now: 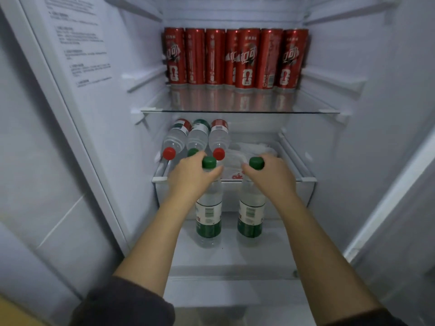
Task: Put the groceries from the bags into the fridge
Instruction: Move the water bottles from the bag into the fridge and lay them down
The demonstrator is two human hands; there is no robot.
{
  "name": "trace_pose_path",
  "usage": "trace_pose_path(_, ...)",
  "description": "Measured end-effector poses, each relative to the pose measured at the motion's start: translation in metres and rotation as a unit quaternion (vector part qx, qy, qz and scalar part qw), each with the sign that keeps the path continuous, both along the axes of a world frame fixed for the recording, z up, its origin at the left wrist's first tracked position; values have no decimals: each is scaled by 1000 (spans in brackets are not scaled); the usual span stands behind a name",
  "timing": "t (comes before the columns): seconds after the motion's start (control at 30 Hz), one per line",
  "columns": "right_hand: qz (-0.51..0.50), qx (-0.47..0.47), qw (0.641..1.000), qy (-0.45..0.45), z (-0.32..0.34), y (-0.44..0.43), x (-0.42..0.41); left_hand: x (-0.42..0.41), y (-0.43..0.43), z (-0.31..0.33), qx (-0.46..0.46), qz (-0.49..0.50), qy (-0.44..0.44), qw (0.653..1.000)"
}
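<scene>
Green-capped left bottle (208,208) and right bottle (251,208), necks in curled fingers of left hand (190,176) and right hand (274,176), arms outstretched.

Glass shelf (240,111): clear, with faint red reflections.
On it, cans (235,57): red, white lettering and emblem, silver rims.
Just under the shelf's left half, three lying bottles (196,137): clear bodies, labels red, green and white. Caps red, green, red.
Below the shelf's middle, left upright bottle (209,208): green cap, clear body, white label with black barcode above a dark green band.
Right upright bottle (250,208), below the shelf toward its right end: same colours.
Under the shelf's right half, bag (247,149): white, red print.
Fridge walls (329,67): pale bluish white.
</scene>
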State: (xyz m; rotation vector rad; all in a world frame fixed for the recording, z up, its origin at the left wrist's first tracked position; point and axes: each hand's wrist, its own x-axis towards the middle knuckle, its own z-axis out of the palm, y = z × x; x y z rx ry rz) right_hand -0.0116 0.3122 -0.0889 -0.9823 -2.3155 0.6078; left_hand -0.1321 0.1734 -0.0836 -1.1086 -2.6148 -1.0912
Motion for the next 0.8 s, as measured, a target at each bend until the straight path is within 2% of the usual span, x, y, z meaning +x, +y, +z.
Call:
trace_pose_path(0.17, 18, -12, 999, 50, 8, 3, 13, -7, 2, -7, 68, -29, -36, 997)
trace_pose_path(0.33, 0, 23, 984, 175, 39, -12, 38, -12, 5, -9, 81, -34, -51, 995)
trace_pose_path(0.4, -5, 41, 969, 242, 60, -18, 47, -12, 5, -9, 84, -35, -52, 994)
trace_pose_path(0.53, -9, 93, 918, 386, 84, -26, 54, -12, 3, -11, 89, -43, -57, 993)
trace_pose_path(0.67, -33, 150, 884, 441, 70, -28, 42, -14, 5, -13, 92, -42, -53, 993)
trace_pose_path(0.8, -25, 168, 867, 469, 31, -23, 29, -14, 4, -15, 91, -36, -48, 994)
